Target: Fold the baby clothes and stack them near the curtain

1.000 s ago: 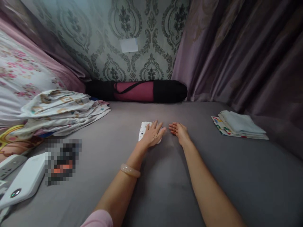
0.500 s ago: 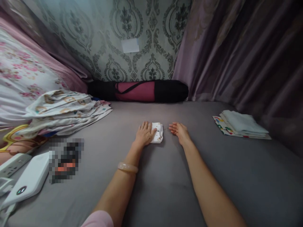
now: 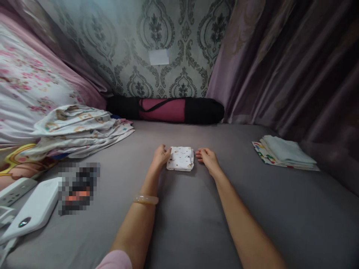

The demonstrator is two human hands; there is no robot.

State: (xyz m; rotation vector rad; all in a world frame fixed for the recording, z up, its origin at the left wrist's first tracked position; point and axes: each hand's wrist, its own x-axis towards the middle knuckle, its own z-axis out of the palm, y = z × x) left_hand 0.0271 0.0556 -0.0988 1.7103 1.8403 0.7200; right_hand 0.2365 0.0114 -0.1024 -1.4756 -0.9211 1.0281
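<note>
A small folded white cloth [image 3: 181, 158] with a scattered dark and brown print lies flat on the grey sheet [image 3: 196, 209]. At its left edge is my left hand [image 3: 161, 154], open, its thumb reaching the cloth's side; its other fingers are partly hidden. Just off the right edge, my right hand [image 3: 208, 158] rests on its side, fingers loosely curved and holding nothing. A pale bangle [image 3: 146, 199] circles my left wrist.
To the right lies a stack of folded cloths [image 3: 288, 151]. Crumpled printed fabric [image 3: 81, 129] sits at the left, with a white power bank [image 3: 35, 207] and power strip [image 3: 18, 190] nearer. A black and maroon rolled bag [image 3: 165, 110] runs along the wall.
My left hand has slid leftward across the top of the cloth to its left edge, uncovering it. My right hand has stayed nearly in place beside it. The view has shifted slightly.
</note>
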